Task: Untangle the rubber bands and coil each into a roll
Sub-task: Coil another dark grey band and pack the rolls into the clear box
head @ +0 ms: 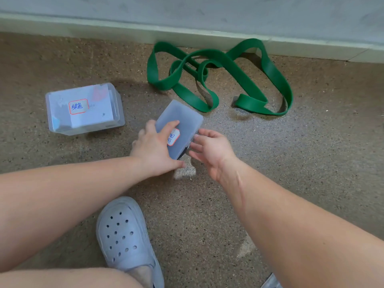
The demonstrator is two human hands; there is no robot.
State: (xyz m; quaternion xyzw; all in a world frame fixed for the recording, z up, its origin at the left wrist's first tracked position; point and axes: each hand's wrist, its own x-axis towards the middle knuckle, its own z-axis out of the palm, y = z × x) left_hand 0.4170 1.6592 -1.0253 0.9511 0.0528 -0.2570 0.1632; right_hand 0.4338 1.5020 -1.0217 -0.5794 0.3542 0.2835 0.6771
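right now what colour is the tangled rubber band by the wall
The rubber band is plain green; head view shows it best.

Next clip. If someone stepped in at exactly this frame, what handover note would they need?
Left hand: grips the frosted box, which is tilted.
Right hand: fingertips at that box's near right edge; whether they pinch it is unclear.
Green rubber band: loose and tangled on the floor by the wall, neither hand on it.
Labelled clear box: on the floor to the left.
Done: no coiled roll visible.
Left: untangle the green band and coil it.
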